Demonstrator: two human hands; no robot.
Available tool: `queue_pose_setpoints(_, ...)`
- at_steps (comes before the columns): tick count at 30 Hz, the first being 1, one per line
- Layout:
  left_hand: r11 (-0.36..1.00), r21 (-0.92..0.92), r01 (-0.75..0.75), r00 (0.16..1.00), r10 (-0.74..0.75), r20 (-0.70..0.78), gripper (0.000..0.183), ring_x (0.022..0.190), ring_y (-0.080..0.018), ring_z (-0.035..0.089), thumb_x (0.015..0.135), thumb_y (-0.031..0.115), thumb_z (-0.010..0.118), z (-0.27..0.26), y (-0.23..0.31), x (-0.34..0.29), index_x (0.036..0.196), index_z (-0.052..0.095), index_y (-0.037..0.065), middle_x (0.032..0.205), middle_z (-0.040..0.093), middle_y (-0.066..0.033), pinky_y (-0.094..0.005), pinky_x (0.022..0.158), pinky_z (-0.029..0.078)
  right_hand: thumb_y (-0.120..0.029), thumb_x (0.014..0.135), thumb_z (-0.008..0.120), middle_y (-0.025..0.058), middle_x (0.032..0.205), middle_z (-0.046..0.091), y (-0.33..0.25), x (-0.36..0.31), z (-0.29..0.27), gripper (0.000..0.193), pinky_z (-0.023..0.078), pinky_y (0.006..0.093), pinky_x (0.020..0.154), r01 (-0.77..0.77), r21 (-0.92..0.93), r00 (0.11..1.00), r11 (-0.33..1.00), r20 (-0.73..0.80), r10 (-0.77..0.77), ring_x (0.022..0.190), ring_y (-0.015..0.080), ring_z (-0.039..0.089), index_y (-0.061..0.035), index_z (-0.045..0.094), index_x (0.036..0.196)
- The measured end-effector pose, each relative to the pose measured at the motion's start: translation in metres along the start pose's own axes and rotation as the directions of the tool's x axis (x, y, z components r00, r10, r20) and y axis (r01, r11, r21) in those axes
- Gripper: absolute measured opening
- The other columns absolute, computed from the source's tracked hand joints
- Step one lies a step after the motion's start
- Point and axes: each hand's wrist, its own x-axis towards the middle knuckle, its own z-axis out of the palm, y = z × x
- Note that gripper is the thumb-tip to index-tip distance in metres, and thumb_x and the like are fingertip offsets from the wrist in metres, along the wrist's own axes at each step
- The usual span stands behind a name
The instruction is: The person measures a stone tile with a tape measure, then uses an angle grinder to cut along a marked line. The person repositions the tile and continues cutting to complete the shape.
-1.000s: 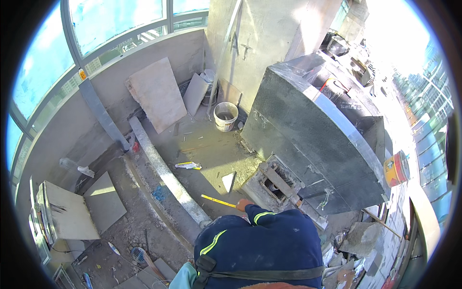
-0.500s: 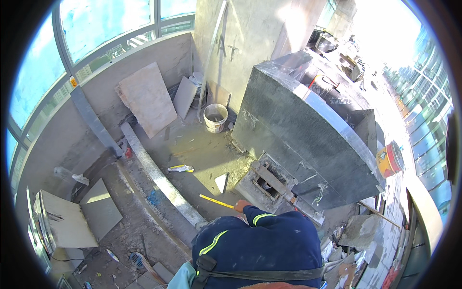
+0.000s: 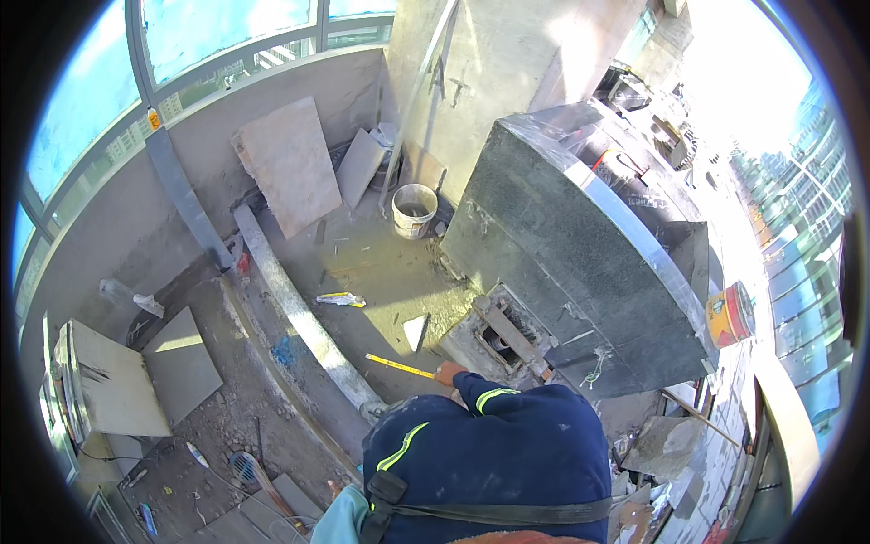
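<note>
My right hand [image 3: 448, 373] reaches left from a navy sleeve with a bright reflective band. Its fingers are closed around the right end of a yellow tape measure [image 3: 400, 365], whose blade sticks out to the left above the dusty floor. Beyond the blade lies a white triangular piece [image 3: 415, 332]. My left arm bends forward at the left of my body. Near its end a grey shape, possibly my left hand [image 3: 372, 411], shows by the near end of a long pale beam [image 3: 308, 317]; its fingers are hidden. Right of my right hand is a square opening [image 3: 501, 343] in a rough base.
A big dark stone-clad block [image 3: 562, 263] rises at the right, with a red-and-yellow bucket [image 3: 729, 315] beside its edge. Farther back stand a white bucket [image 3: 414, 212] and a leaning slab [image 3: 288, 168]. Boards [image 3: 118, 376] lean at the left; rubble [image 3: 666, 446] lies at lower right.
My right hand and the tape measure have moved slightly up and left in the picture. The view has turned a little, so the surroundings have shifted too. My grip looks the same.
</note>
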Motion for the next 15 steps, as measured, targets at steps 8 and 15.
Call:
queue_pose_setpoints(8,0.994,-0.105,0.0,1.0,-0.003,-0.024,0.021,0.069,-0.0298,0.071,0.091,0.026,0.066,-0.007,-0.024,0.001,0.089,0.068,0.005,0.085,0.071,-0.0145,-0.0466,0.059,0.058,-0.04,0.09,0.06,0.0235,0.129,0.069,-0.03,-0.011,-0.009,0.05,0.051,0.0496,0.104,0.008,-0.023,0.999,1.0,-0.031,-0.009,0.122,0.0409,0.065,-0.0041,0.073,0.123)
queue_pose_setpoints(15,0.884,-0.435,-0.174,0.981,0.118,-0.153,0.022,0.069,-0.03,0.071,0.092,0.026,0.066,-0.018,-0.104,-0.005,0.09,0.068,0.005,0.085,0.071,-0.0146,-0.0471,0.06,0.059,-0.04,0.091,0.061,0.0226,0.119,0.072,-0.002,0.04,0.033,0.043,0.056,0.0502,0.093,0.096,-0.274,0.995,0.957,0.058,-0.083,0.11,0.0423,0.07,-0.0056,0.076,0.112)
